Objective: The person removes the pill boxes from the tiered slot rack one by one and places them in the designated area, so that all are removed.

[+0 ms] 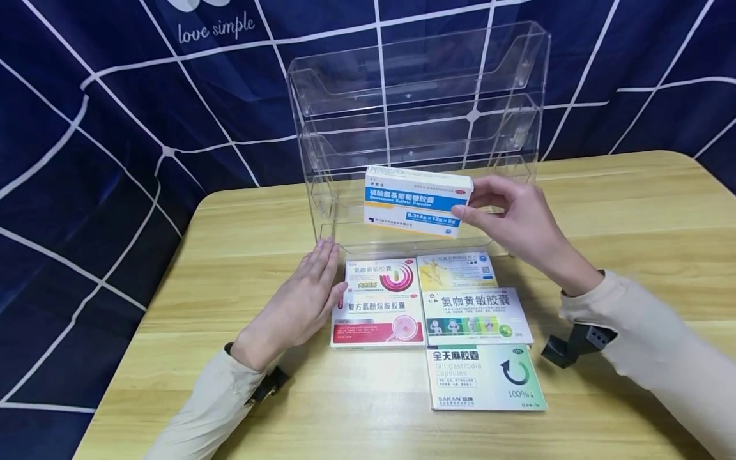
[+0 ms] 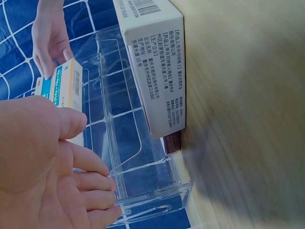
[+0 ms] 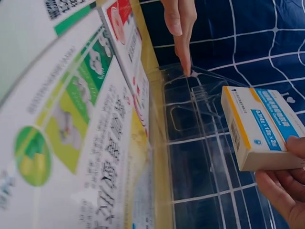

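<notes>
My right hand (image 1: 520, 220) pinches a white, blue and orange medicine box (image 1: 416, 201) by its right end, thumb on the printed front. The box is raised in front of a clear plastic tiered rack (image 1: 411, 105), its printed face towards me. My left hand (image 1: 299, 297) has its fingers extended, fingertips at the rack's lower left corner. Beside its thumb lie two red-and-white medicine boxes (image 1: 376, 322), one in front of the other. In the left wrist view, the left palm shows with nothing in it.
Right of the red boxes lie a yellow-and-white box (image 1: 457, 271), a white box with green pictures (image 1: 477, 316) and a green-and-white capsule box (image 1: 485, 377). All rest on the wooden table (image 1: 230, 255). A dark blue cloth with white lines (image 1: 218, 108) hangs behind the rack.
</notes>
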The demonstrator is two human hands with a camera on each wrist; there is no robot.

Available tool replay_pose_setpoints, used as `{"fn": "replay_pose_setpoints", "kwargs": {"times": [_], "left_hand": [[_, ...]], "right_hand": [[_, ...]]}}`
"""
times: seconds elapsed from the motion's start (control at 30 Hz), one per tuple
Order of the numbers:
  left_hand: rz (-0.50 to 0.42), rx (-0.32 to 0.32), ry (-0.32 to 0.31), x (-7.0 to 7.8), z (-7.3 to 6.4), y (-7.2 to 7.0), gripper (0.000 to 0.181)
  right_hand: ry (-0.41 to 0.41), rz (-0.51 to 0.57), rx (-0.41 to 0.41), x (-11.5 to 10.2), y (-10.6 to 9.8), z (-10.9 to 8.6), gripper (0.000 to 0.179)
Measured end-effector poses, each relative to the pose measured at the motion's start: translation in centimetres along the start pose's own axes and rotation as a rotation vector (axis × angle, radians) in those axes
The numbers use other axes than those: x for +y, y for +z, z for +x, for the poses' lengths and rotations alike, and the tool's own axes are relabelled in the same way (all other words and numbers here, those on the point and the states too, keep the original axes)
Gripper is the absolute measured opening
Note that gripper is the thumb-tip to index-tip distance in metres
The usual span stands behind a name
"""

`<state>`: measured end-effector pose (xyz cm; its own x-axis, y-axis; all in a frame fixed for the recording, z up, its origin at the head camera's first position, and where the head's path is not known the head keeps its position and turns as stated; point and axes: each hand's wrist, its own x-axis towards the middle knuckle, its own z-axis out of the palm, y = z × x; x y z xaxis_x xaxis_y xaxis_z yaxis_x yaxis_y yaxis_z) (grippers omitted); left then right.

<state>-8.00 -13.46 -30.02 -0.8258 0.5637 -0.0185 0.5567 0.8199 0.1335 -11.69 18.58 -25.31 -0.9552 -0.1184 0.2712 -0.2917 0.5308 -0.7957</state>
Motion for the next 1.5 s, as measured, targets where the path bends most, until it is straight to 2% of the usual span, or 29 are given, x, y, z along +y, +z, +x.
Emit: {"fn": "replay_pose_setpoints", "kwargs": {"times": [0.37,0.6,0.77,1.03,1.27,1.5], "left_hand": [[-0.003,-0.003,0.004,0.0,-0.1,0.1,0.061],[-0.005,-0.007,0.001,-0.1,-0.2,0.2,0.061],[-0.003,-0.011,0.003,0.0,-0.1,0.2,0.061],[-0.002,-0.008,0.002,-0.1,0.0,0.1,0.061],[-0.009,0.006,0.005,-0.1,0.1,0.1,0.061],[-0.016,-0.008,-0.001,-0.1,0.0,0.0,0.062]], "right_hand": [[0.068,-0.016,-0.051,0.4,0.0,-1.9,0.035],[0.047,-0.040,-0.093,0.9,0.0,-3.3,0.036],[0.070,-0.059,-0.113,1.1,0.1,-4.2,0.039],[0.070,-0.074,-0.130,1.4,0.4,-4.7,0.040],[0.093,-0.058,-0.176,1.2,0.6,-5.1,0.041],[0.084,-0.049,-0.205,1.1,1.0,-5.9,0.042]]}}
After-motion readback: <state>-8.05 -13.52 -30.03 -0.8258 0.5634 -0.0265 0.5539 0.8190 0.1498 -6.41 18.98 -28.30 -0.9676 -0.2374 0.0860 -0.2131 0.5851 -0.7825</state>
